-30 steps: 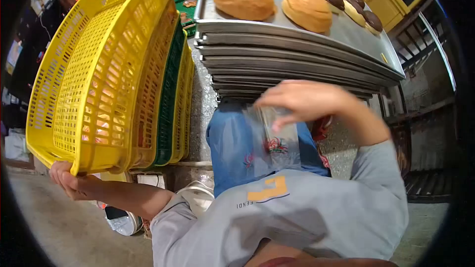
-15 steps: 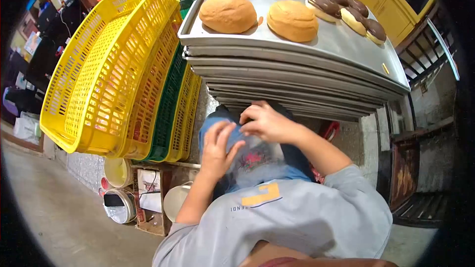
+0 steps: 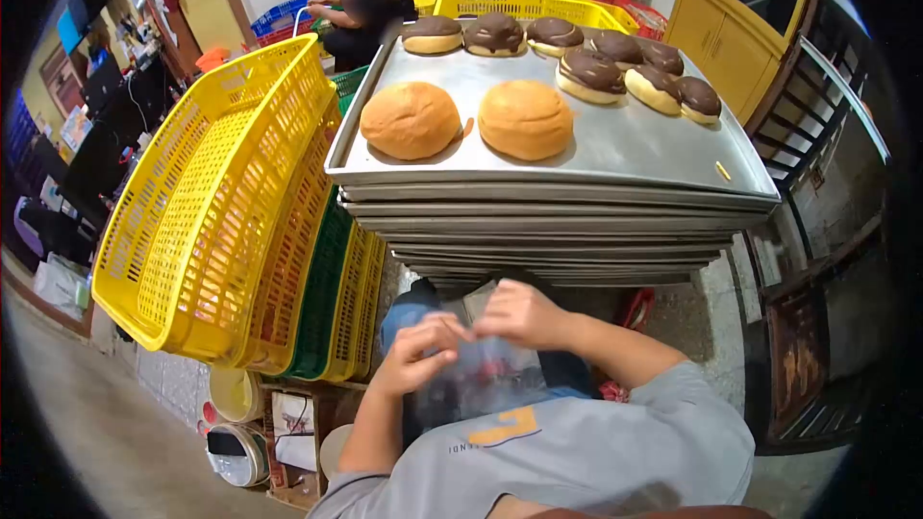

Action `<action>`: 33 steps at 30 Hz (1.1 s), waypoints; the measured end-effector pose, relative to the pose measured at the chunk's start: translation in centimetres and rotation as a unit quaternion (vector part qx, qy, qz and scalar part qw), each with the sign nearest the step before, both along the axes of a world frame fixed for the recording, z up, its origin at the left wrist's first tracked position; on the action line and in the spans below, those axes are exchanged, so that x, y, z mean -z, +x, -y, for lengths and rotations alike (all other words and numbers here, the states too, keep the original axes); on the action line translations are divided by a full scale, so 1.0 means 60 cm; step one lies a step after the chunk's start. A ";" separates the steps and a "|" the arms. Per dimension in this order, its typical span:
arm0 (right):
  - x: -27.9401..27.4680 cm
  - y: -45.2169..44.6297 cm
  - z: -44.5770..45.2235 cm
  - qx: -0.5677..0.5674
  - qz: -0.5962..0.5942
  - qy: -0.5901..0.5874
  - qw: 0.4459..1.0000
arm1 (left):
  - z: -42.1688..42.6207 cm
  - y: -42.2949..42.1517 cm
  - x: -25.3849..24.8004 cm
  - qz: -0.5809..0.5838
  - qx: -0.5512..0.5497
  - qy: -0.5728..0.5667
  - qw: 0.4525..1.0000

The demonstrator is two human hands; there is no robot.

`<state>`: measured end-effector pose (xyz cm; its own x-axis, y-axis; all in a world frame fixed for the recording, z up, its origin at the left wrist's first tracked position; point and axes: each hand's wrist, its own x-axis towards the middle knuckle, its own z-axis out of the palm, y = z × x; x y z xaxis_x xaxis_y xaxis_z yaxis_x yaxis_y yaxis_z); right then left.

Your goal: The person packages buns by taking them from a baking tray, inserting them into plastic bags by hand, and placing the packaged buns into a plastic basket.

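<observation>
Over my lap, my left hand and my right hand come together, fingers pinched at the top edge of a clear plastic bag with a red print. The bag hangs between them, blurred. Just beyond my hands rises a stack of metal trays. On the top tray, two plain round buns lie near the front edge, and several chocolate-topped buns lie further back.
Yellow and green crates are stacked at the left. A co-worker sits behind them. White buckets stand at the lower left, a dark slatted rack at the right, and a yellow cabinet at the back right.
My left hand has left the yellow crate's edge and moved to my lap. Both hands have come together at the bag. The view has tilted up, showing the co-worker and more of the room.
</observation>
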<state>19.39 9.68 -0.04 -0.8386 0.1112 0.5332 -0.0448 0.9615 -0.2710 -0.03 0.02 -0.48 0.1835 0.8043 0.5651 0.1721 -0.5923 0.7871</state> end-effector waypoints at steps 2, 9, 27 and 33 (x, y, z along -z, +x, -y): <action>-0.027 0.010 0.012 -0.062 0.036 -0.077 0.994 | 0.002 -0.014 0.020 0.180 0.198 -0.090 0.959; -0.179 0.073 -0.035 -0.164 0.184 -0.265 0.932 | 0.011 -0.054 0.064 0.384 0.063 -0.063 0.919; -0.324 -0.230 -0.327 0.256 0.241 -0.375 0.858 | 0.008 -0.079 0.117 0.248 -0.066 -0.129 0.958; -0.357 -0.209 -0.255 0.100 0.208 -0.444 0.866 | 0.002 -0.080 0.123 0.262 -0.049 -0.139 0.954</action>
